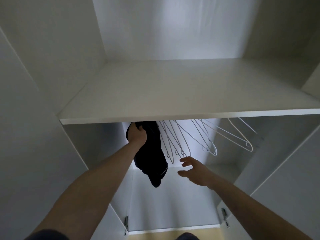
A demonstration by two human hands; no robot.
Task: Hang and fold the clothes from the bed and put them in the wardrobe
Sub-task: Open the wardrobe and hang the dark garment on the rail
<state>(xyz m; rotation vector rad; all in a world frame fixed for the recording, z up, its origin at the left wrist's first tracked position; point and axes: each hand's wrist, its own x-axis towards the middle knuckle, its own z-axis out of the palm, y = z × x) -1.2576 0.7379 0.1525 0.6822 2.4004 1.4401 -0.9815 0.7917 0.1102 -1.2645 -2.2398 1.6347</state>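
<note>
I look into a white wardrobe [52,75] from above. A black garment [152,158] hangs just below the shelf [173,94], its top hidden behind the shelf's front edge. My left hand [137,135] grips the garment at its upper end, close under the shelf. To the right, my right hand [194,170] hovers with fingers spread, holding nothing, a little below a bunch of bare white wire hangers [174,146]. The rail that carries them is hidden by the shelf.
More bare hangers [240,137] hang further right under the shelf. The wardrobe's two open doors flank me, with hinges [126,224] low at left and right. The wardrobe floor [173,205] lies below the hanging space.
</note>
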